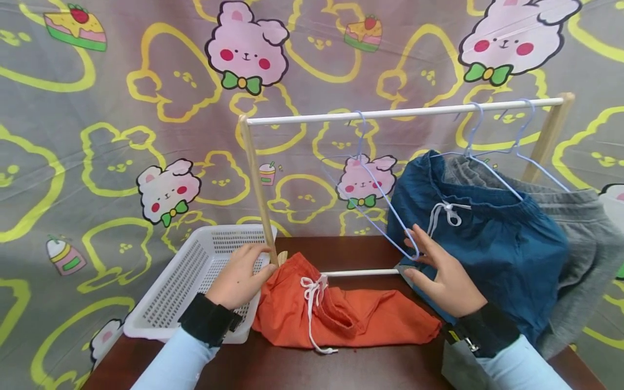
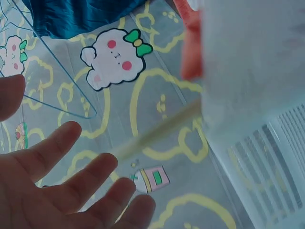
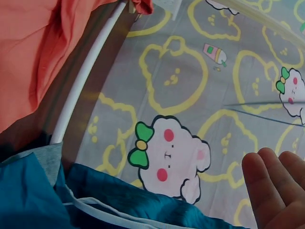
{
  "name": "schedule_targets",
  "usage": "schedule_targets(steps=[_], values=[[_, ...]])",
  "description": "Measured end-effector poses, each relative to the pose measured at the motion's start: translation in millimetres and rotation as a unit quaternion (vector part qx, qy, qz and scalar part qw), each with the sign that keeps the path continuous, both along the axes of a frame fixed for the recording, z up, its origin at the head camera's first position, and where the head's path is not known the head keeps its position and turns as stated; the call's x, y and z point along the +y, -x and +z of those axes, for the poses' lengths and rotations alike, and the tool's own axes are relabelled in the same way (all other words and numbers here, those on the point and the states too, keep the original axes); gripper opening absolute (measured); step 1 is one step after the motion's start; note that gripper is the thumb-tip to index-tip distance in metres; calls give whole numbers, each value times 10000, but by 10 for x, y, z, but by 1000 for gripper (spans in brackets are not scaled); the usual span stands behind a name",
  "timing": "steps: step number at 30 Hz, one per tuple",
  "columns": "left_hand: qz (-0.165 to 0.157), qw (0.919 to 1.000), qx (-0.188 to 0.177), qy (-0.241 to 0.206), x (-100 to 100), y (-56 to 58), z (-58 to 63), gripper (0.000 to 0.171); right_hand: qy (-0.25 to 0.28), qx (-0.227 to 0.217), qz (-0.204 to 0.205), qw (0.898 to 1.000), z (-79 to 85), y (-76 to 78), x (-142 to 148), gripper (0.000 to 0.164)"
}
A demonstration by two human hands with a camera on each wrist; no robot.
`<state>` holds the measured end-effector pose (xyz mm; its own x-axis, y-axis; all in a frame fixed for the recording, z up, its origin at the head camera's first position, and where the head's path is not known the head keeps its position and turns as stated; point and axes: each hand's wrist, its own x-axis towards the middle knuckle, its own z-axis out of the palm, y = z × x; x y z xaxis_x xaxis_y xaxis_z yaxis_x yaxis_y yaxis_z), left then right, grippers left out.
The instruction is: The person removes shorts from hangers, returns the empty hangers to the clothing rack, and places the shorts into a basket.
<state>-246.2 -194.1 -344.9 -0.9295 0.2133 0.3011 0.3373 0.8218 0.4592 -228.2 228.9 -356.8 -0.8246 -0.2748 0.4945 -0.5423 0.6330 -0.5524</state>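
A lilac-blue hanger hangs bare from the rack's top rail, turned at an angle. By its near corner is my right hand, thumb and fingers apart; whether a fingertip touches the wire I cannot tell. My left hand, also with fingers spread, is over the white basket's right side, close to the rack's left post. Between the hands, orange drawstring shorts lie on the table. Blue shorts with a white drawstring and grey shorts hang on hangers to the right.
The rack has a white top rail, wooden posts and a white lower bar. A perforated white basket stands at the left of the dark brown table. Behind hangs a cartoon-printed grey curtain.
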Motion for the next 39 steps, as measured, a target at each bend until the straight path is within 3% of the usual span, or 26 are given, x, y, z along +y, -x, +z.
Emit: schedule_targets(steps=[6,14,22,30,33,39], values=[[393,9985,124,372,-185,-149,-27,61,5,-337,68,9994,-60,26,-11,83],[815,9958,-177,380,-506,-229,-11,81,-109,-529,-4,9985,-100,23,-23,82],[1187,9896,-325,744,-775,-283,-1,93,15,-489,108,9987,-100,35,-16,79],[1344,9850,-388,1013,-958,-341,-181,89,-7,-560,229,9982,-141,63,-43,79],[1385,9835,-299,1127,-1051,-345,-271,87,-31,-594,210,9980,-150,55,-53,80],[1615,9785,-476,1191,-1272,-322,-437,90,-60,-671,208,9975,-186,33,-79,82]])
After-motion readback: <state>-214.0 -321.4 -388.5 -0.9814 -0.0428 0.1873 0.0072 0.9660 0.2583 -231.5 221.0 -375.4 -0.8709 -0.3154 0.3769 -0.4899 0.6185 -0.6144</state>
